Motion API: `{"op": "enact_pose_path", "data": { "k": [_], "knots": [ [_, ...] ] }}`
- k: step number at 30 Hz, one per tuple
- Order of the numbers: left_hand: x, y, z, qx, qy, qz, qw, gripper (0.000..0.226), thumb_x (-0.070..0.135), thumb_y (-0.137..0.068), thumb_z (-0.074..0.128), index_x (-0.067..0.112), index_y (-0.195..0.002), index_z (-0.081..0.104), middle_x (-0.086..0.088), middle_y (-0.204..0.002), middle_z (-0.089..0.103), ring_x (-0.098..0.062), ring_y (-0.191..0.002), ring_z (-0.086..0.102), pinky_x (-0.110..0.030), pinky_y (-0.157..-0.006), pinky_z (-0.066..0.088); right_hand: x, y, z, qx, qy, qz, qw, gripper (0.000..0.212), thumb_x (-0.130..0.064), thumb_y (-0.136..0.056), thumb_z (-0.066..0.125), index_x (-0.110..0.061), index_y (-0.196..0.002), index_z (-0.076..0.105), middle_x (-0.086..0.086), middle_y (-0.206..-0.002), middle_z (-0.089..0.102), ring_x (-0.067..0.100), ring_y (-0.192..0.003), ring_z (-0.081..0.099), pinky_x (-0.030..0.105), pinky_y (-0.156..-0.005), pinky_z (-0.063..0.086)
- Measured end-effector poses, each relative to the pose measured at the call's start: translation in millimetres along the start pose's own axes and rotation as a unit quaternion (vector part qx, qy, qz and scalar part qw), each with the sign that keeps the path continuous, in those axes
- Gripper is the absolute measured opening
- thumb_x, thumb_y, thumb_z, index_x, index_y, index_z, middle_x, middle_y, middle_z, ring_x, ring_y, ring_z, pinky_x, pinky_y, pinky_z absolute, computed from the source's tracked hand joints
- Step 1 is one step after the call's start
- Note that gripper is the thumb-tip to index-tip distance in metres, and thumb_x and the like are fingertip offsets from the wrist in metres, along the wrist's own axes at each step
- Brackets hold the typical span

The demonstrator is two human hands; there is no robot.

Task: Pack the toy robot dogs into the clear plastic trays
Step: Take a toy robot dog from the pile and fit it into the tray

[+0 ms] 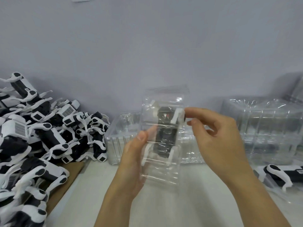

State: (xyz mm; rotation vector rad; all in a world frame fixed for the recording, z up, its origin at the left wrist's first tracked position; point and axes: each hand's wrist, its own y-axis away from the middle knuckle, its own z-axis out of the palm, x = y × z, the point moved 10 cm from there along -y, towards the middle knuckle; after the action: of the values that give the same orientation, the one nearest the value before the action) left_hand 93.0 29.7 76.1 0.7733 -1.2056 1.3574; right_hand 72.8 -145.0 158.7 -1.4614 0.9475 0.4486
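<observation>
Centre of frame: a clear, ribbed plastic tray [161,133] held upright above the pale desk [180,202], with a black-and-white toy robot dog [164,128] seated inside it. The left hand [132,163] grips the tray's left edge, thumb on the front face, while the right hand [218,133] pinches the dog's white upper-right leg with curled fingers [193,111]. Left of frame, a heap of glossy, angular loose dogs [41,136] lies on brown cardboard [65,182]; stacks of empty transparent trays [262,128] stand at right, and one further dog [282,176] lies at lower right.
</observation>
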Motion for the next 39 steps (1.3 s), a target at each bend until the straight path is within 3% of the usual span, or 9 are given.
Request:
{"op": "enact_pose_path", "data": {
  "k": [4,7,12,16,20,26,29,33,39],
  "knots": [
    [1,-4,1,-0.019,-0.090,0.024,0.995,0.065,0.057,-0.063,0.079,0.016,-0.114,0.073,0.006,-0.126,0.070,-0.007,-0.125,0.059,-0.035,-0.106,0.046,21,-3,-35,0.102,-0.015,0.062,0.993,0.045,0.003,-0.089,0.047,-0.030,-0.076,0.075,-0.017,-0.079,0.074,0.001,-0.073,0.068,0.021,-0.067,0.051],
    [-3,-4,8,-0.045,-0.157,0.028,0.986,0.054,0.052,-0.064,0.078,0.035,-0.115,0.075,0.011,-0.132,0.066,-0.005,-0.133,0.051,-0.039,-0.113,0.038,42,1,-62,0.185,-0.058,0.133,0.972,0.043,0.002,-0.086,0.044,-0.025,-0.070,0.074,-0.010,-0.073,0.074,0.000,-0.059,0.065,0.021,-0.060,0.050],
    [-9,-1,9,-0.039,-0.268,0.004,0.963,0.058,0.061,-0.053,0.080,0.055,-0.109,0.071,0.024,-0.139,0.055,0.015,-0.128,0.044,-0.031,-0.112,0.040,56,7,-78,0.197,-0.037,0.193,0.960,0.038,-0.003,-0.086,0.045,-0.027,-0.079,0.074,-0.011,-0.076,0.074,0.008,-0.072,0.067,0.026,-0.071,0.052],
    [-13,4,9,-0.055,-0.376,-0.013,0.925,0.069,0.069,-0.044,0.082,0.059,-0.111,0.068,0.034,-0.141,0.041,0.028,-0.120,0.039,0.004,-0.081,0.039,39,5,-72,0.149,0.025,0.158,0.976,0.037,-0.006,-0.087,0.048,-0.031,-0.079,0.074,-0.021,-0.079,0.072,-0.002,-0.074,0.066,0.022,-0.073,0.048],
    [-32,7,18,-0.098,-0.496,-0.052,0.861,0.080,0.078,-0.041,0.079,0.065,-0.117,0.056,0.036,-0.144,0.032,-0.001,-0.142,0.029,-0.040,-0.115,0.033,21,13,-40,0.052,0.109,0.095,0.988,0.032,-0.008,-0.089,0.054,-0.034,-0.083,0.073,-0.024,-0.081,0.070,-0.011,-0.084,0.062,0.005,-0.072,0.044],
    [-39,13,53,-0.142,-0.554,0.014,0.820,0.092,0.079,-0.041,0.073,0.059,-0.125,0.043,0.042,-0.126,0.040,0.017,-0.127,0.020,-0.036,-0.115,0.012,58,56,8,-0.110,0.184,0.122,0.969,0.033,-0.010,-0.094,0.051,-0.034,-0.102,0.072,-0.023,-0.095,0.069,-0.006,-0.091,0.062,0.006,-0.075,0.044],
    [-29,14,47,-0.080,-0.551,0.060,0.829,0.087,0.081,-0.043,0.069,0.050,-0.124,0.054,0.045,-0.125,0.036,0.018,-0.131,0.016,-0.034,-0.118,0.001,74,67,4,-0.109,0.231,0.140,0.957,0.033,-0.013,-0.095,0.050,-0.032,-0.115,0.069,-0.017,-0.105,0.068,0.001,-0.095,0.063,0.020,-0.083,0.052],
    [-30,23,11,0.058,-0.435,0.037,0.898,0.057,0.064,-0.070,0.077,0.047,-0.121,0.057,0.032,-0.132,0.045,0.007,-0.131,0.036,-0.029,-0.110,0.025,72,75,-3,-0.094,0.259,0.153,0.949,0.031,-0.017,-0.095,0.051,-0.032,-0.115,0.069,-0.016,-0.117,0.064,0.004,-0.105,0.061,0.032,-0.091,0.053],
    [-57,48,-31,0.227,-0.296,-0.105,0.922,0.022,0.037,-0.092,0.067,0.024,-0.108,0.060,0.003,-0.103,0.063,-0.014,-0.087,0.064,-0.027,-0.070,0.048,67,85,-11,-0.088,0.309,0.162,0.933,0.034,-0.009,-0.091,0.050,-0.026,-0.112,0.070,-0.013,-0.118,0.059,0.013,-0.106,0.057,0.032,-0.091,0.048]
  ]
}}
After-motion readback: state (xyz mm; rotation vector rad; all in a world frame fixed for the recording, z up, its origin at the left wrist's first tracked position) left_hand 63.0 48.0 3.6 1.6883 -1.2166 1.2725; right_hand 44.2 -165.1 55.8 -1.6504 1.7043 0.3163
